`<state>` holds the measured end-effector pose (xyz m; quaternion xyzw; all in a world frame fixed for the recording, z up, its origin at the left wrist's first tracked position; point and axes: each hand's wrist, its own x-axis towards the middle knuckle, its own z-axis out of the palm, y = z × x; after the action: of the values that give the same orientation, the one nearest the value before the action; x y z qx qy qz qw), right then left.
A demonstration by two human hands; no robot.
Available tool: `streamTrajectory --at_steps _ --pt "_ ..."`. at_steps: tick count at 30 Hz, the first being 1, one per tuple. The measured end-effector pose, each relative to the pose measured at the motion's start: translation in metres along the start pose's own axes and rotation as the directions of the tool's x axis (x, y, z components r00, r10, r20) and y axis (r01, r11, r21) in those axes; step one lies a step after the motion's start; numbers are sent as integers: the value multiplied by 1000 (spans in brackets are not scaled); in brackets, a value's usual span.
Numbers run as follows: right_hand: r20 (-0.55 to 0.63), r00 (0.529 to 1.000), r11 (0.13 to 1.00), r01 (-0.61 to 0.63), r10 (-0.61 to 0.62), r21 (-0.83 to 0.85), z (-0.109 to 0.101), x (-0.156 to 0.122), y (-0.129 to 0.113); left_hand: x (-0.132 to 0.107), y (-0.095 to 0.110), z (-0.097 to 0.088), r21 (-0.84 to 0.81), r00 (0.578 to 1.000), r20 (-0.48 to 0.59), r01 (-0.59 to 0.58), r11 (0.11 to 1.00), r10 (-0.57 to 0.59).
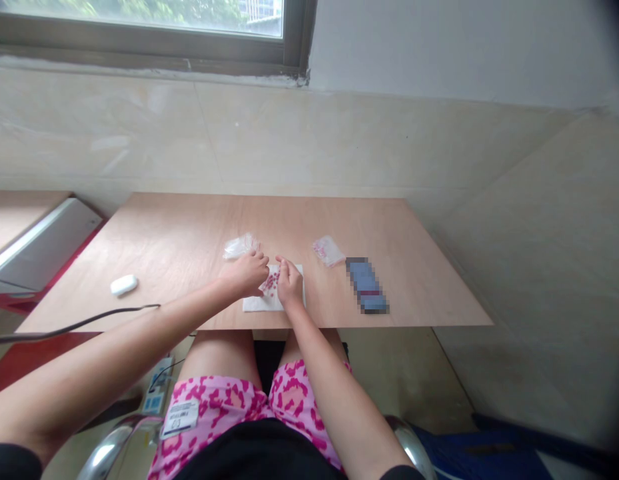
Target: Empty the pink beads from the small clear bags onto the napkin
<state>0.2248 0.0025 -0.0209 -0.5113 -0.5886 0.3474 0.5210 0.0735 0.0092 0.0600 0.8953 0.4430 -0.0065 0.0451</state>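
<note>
A white sheet [259,305] lies near the front edge of the table, with several small dark-red bead-like pieces [270,283] loose on it. Over its left side is my left hand [250,273], fingers bent and closed; whatever they may hold is too small to make out. Facing it from the right, my right hand [290,283] has its fingers curled and thumb pressed in, above the sheet's right part. Anything in that grip is hidden. The hands are a small gap apart. Just beyond my left hand lies a clear plastic bag [238,246].
A small clear bag with pink pieces [329,251] lies right of the hands, beside a blurred-out phone [368,285]. On the left are a white rounded case [124,285] and a black cable [89,324]. The wooden table [414,267] meets a tiled wall.
</note>
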Motion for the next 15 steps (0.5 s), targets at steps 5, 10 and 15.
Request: streamTrajectory --at_steps 5,10,15 --pt "-9 1000 999 -21 22 45 -1 0 -3 -1 0 -7 44 1000 12 1 999 -1" --pt "-22 997 992 -72 75 107 -2 1 3 -10 -14 -13 -205 994 -52 82 975 -94" --pt "22 995 986 -99 96 138 -3 2 16 -20 -48 -50 -529 972 -67 158 834 -227"
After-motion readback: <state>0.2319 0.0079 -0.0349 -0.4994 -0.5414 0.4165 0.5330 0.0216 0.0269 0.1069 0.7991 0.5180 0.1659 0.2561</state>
